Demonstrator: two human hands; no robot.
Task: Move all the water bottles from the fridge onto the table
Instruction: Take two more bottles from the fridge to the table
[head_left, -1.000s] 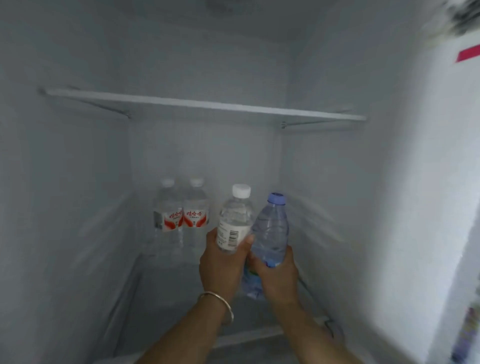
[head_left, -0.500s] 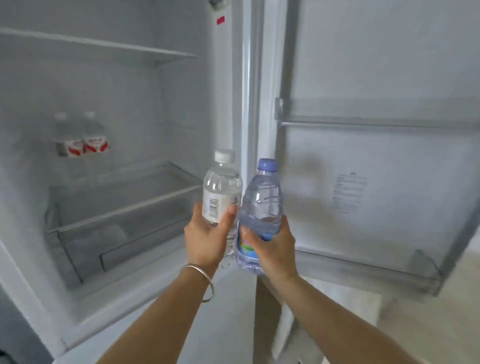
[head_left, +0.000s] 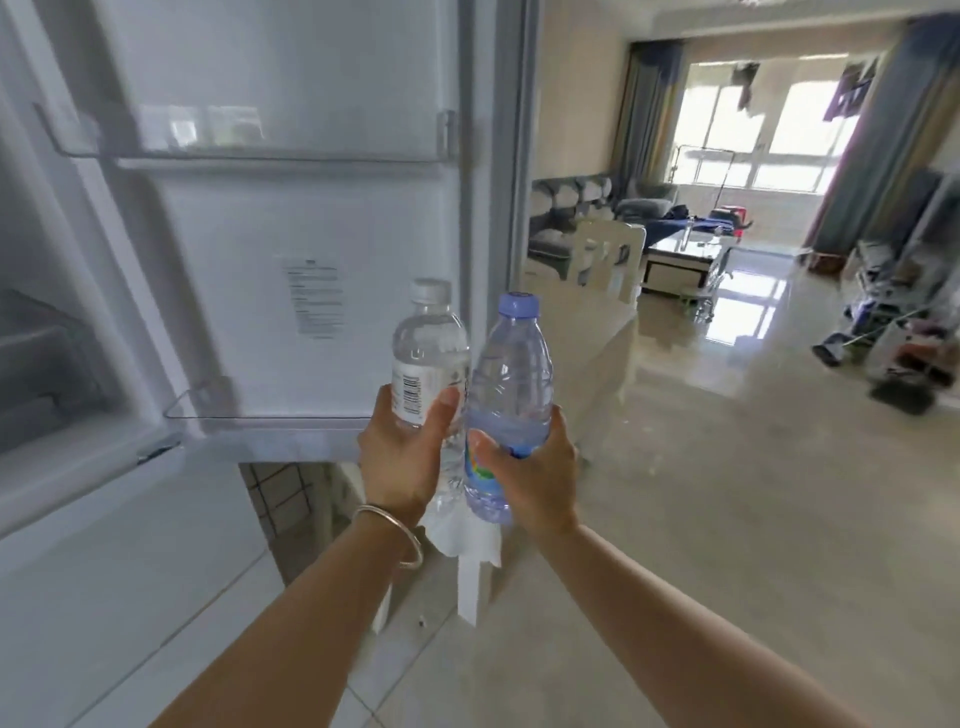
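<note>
1. Clear plastic is what I see in both fists: 2 water bottles held up side by side in front of the open white fridge door (head_left: 291, 249).
2. My left hand (head_left: 402, 457) is wrapped around the clear plastic bottle with the white cap and barcode label (head_left: 428, 353), thumb laid across its front and fingers curled behind.
3. My right hand (head_left: 535, 473) is clamped on the blue-tinted plastic bottle with the blue cap and colourful label (head_left: 511, 384), gripping its lower half, thumb over the label.
4. Both bottles stand roughly upright, tilted slightly to the right, and their sides look to be touching or nearly so.
5. A thin silver metal bangle (head_left: 395, 535) sits on the left wrist.
6. The fridge door's inner face carries 2 clear plastic door shelves, the upper one (head_left: 254, 150) and a lower one (head_left: 260, 413), with a small printed sticker (head_left: 314, 301) between them.
7. At the far left I see part of the white fridge interior (head_left: 47, 364), blurred, so I cannot tell what it holds.
8. Just beyond the bottles lies the pale glossy surface (head_left: 597, 332) with a white chair back (head_left: 608, 257) at its far end.
9. Further off are a grey sofa (head_left: 571, 208), a low dark coffee table (head_left: 685, 254), bright windows (head_left: 763, 135) and a shiny tiled floor (head_left: 727, 493).
</note>
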